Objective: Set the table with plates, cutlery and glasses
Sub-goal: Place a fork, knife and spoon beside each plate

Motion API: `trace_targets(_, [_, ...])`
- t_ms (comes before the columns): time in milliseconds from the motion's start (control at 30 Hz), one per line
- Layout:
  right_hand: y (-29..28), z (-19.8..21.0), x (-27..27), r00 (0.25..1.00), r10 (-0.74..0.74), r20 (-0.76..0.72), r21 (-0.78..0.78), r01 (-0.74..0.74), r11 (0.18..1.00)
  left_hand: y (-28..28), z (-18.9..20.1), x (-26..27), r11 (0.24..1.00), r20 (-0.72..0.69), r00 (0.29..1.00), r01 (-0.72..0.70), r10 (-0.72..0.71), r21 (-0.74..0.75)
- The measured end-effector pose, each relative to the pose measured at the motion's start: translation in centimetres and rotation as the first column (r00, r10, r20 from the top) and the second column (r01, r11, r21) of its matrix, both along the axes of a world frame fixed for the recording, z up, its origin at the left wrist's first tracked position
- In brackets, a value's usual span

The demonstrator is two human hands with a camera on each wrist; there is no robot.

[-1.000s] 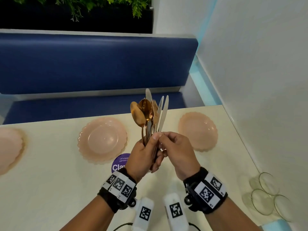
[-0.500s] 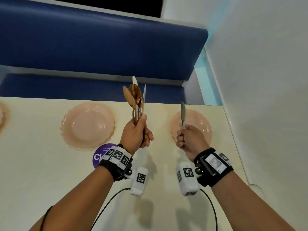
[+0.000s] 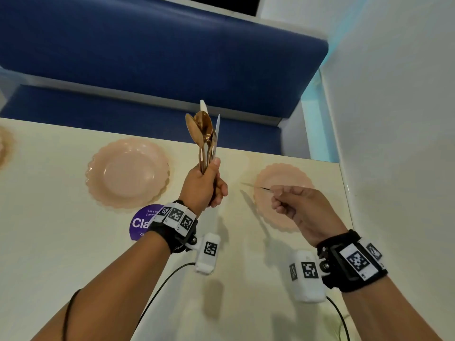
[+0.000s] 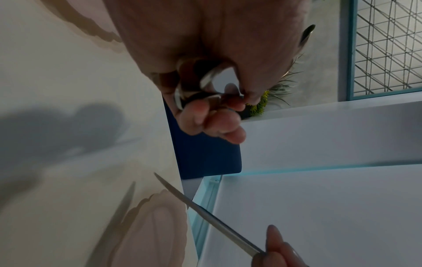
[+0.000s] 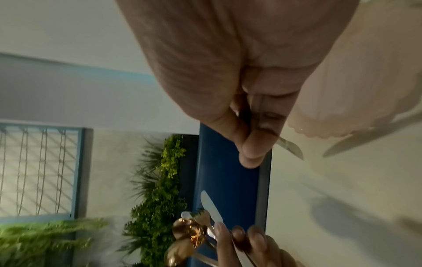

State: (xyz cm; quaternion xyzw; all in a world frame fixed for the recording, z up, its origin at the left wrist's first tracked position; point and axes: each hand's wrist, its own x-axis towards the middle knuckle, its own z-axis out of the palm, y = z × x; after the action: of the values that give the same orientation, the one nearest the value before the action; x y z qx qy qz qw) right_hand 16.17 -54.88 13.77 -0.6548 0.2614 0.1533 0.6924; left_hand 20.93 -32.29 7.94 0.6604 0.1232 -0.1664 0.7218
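Knife (image 3: 256, 187) lowered (right hand (image 3: 299, 207)), two plates (image 3: 128, 173) (image 3: 283, 173)

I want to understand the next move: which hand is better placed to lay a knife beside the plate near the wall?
Probably the right hand. It already pinches a single knife just over the left edge of that plate, blade pointing left. The left hand grips the cutlery bundle upright, farther away.

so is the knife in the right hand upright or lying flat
Roughly level. The knife, pinched by the right hand, points sideways above the plate, blade tip toward the left hand; its shadow falls on the table.
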Motion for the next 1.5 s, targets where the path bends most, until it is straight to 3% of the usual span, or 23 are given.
trace_targets(167, [1.1,0.4,0.4,0.986,0.164,0.01,-0.097,-0.162,0.982,-0.3,-0.4,0.7,1.0,-0.009,1.0,0.009,-0.009,-0.015])
trace_targets(567, [2.4,1.1,0.7,0.947,0.32,0.023,-0.166,-0.312,0.936,0.9,-1.1,0.0,0.999,-0.036,0.999,0.022,-0.023,-0.026])
trace_targets(800, [2.7,2.8,2.2,0.92,0.373,0.119,-0.218,-0.342,0.914,1.5,-1.0,0.2,0.999,-0.024,1.0,0.01,-0.01,-0.041])
trace_targets(1033, [2.5,3.5,4.6,0.927,0.324,0.192,-0.356,-0.242,0.903,1.6,-0.7,0.7,0.998,-0.014,1.0,-0.008,0.008,-0.055])
trace_targets(1233, [2.1,-0.4,8.8,0.962,0.243,0.121,-0.391,-0.178,0.903,0.3,-1.5,1.6,0.999,-0.007,0.999,0.04,-0.04,0.0])
trace_targets(1367, [2.4,-3.9,11.6,0.97,0.242,0.006,-0.33,-0.226,0.916,-1.1,-2.5,2.5,0.998,-0.027,0.998,0.053,-0.053,0.015])
trace_targets(1500, [3.1,-8.0,13.4,0.964,0.232,-0.133,-0.374,-0.265,0.889,-2.0,-3.8,3.3,0.999,-0.049,0.998,0.048,-0.047,0.015])
